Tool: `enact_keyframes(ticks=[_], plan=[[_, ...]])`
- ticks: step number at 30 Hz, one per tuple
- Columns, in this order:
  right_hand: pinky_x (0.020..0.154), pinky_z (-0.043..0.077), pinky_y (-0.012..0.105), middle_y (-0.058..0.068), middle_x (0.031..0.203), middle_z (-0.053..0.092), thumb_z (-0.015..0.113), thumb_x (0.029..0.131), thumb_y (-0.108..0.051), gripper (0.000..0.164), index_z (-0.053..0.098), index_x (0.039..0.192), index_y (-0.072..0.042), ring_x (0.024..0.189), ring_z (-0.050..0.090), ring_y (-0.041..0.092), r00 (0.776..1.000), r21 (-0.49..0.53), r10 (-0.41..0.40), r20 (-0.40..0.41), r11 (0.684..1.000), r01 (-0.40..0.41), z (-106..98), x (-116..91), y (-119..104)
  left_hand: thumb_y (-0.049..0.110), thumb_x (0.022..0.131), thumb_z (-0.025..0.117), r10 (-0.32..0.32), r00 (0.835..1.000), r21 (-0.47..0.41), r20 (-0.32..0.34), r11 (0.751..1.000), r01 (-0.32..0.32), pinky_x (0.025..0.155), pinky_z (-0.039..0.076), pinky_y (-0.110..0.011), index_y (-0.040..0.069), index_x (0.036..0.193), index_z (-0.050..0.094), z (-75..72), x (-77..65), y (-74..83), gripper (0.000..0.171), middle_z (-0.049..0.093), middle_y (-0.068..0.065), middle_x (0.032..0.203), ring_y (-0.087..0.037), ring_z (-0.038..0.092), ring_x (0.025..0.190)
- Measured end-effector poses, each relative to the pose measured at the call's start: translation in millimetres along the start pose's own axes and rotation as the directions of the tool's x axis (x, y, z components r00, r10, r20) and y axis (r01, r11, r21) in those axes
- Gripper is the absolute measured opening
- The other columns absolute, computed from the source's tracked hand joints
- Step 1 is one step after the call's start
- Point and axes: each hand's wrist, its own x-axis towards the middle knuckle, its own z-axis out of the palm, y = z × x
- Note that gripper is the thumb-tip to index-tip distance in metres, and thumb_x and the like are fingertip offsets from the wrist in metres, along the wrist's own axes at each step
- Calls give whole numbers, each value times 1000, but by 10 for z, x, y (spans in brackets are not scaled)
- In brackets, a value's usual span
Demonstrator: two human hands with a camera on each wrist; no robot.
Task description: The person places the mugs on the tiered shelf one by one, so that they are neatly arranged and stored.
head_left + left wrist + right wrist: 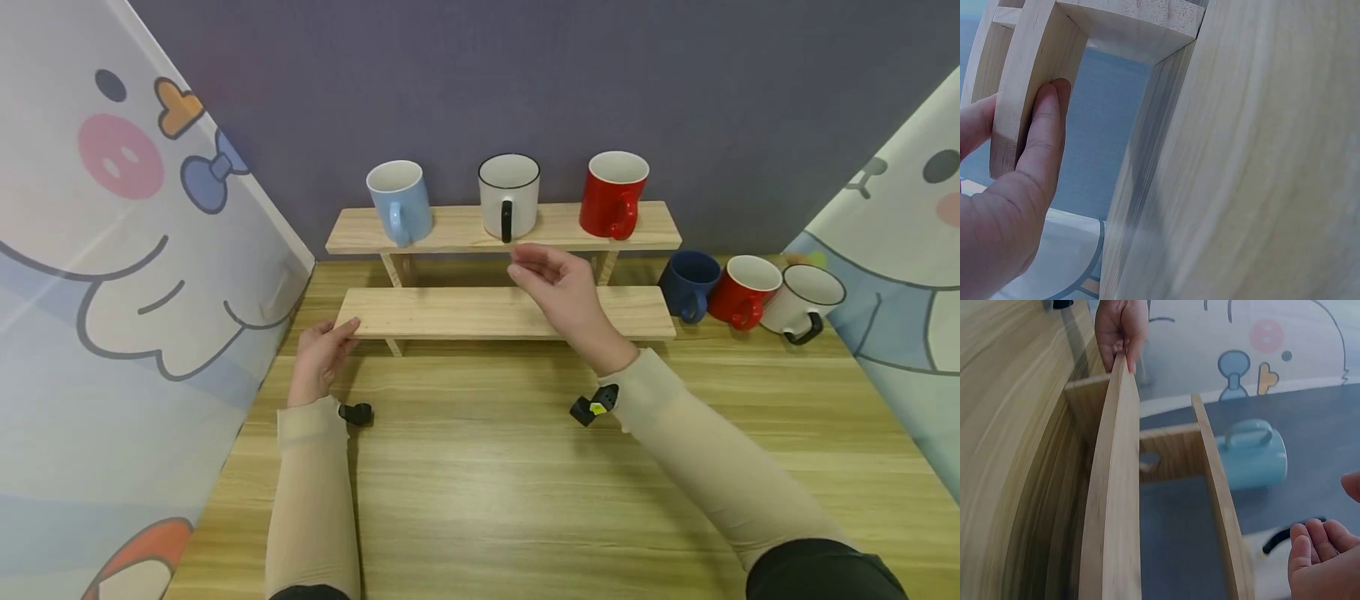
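My left hand (pixel 318 360) pinches the left end of the lower board of a two-tier wooden shelf (pixel 450 312), thumb on top and fingers beneath, as the left wrist view shows. In front of the upper board, my right hand (pixel 564 292) is raised with loosely bent fingers and holds nothing. Its fingertips are just below the black handle of a white mug (pixel 510 196) with a black rim. That mug stands mid-way along the upper board, between a light blue mug (pixel 408 204) on the left and a red mug (pixel 606 196) on the right.
On the table (pixel 465 467), right of the shelf, a dark blue mug (pixel 681 283), a second red mug (pixel 738 292) and another white mug (pixel 795 304) stand in a row. A grey wall (pixel 450 83) rises behind; cartoon-printed panels (pixel 150 317) flank both sides.
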Motion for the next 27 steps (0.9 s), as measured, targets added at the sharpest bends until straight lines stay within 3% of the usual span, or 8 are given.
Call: enact_keyframes(ticks=[6, 13, 18, 27], plan=[[97, 52, 32, 13, 122, 68, 73, 97, -8, 32, 68, 126, 1, 111, 63, 25, 999, -10, -11, -40, 1000, 11, -273, -129, 6, 14, 95, 76, 10, 1000, 9, -2, 1000, -10, 84, 56, -22, -9, 147, 38, 0, -16, 3, 69, 54, -11, 117, -12, 66, 89], [94, 53, 27, 18, 121, 68, 72, 97, -5, 32, 66, 126, 7, 109, 64, 24, 995, -40, -46, -91, 998, 43, -628, -252, 30, 13, 95, 77, 9, 1000, 12, -12, 1000, -9, 81, 56, -22, -5, 130, 50, 3, -15, -12, 48, 53, -11, 116, -12, 63, 85], [92, 53, 24, 20, 121, 68, 73, 97, -7, 32, 67, 125, 7, 106, 66, 20, 985, -112, -56, -166, 993, 38, -912, -324, 36, 11, 95, 76, 19, 1000, -14, -4, 1000, -19, 76, 57, -21, -5, 125, 51, 5, -3, -31, 43, 54, -12, 114, -13, 64, 85], [87, 51, 17, 5, 117, 72, 74, 97, -17, 34, 69, 126, 2, 102, 65, 14, 947, -275, -44, -318, 960, -48, -1484, -418, 52, 9, 95, 75, 21, 1000, -40, 14, 999, -20, 77, 57, -21, -5, 125, 50, 2, -1, -23, 42, 53, -12, 115, -12, 64, 86]])
